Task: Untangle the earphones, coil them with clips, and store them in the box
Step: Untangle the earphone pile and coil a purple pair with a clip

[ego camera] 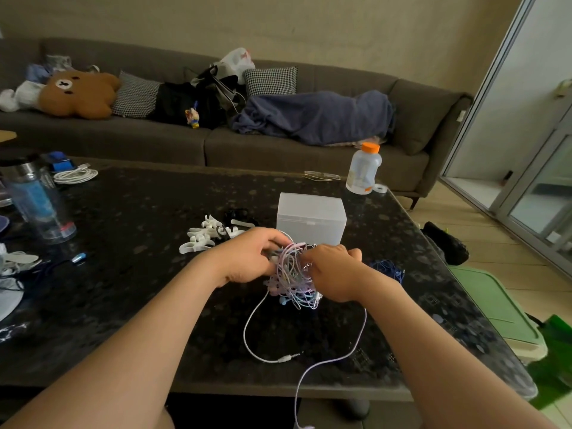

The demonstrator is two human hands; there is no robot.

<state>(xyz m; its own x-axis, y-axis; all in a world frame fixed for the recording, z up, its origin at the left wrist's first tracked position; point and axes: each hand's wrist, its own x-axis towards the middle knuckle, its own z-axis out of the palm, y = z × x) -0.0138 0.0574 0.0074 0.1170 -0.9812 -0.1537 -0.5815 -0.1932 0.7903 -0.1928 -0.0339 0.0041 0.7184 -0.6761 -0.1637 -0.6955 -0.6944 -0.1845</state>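
Observation:
A tangled bundle of earphones [292, 278] in pink, white and light blue cords hangs between my hands above the dark table [130, 218]. My left hand [247, 258] grips the bundle's left side; my right hand [335, 270] pinches cords on its right side. A white cord with a jack plug [289, 357] loops down onto the table, and a lilac cord trails off the front edge. Behind the bundle stands a closed translucent box [311, 219]. A pile of white clips [207, 235] lies left of the box. A dark blue earphone tangle [387, 269] lies to the right.
A plastic bottle with an orange cap [363, 170] stands at the table's far right. A clear tumbler [34, 202] and a coiled white cable [75, 174] are at the far left. A sofa runs behind the table. A green bin [495, 308] sits on the floor to the right.

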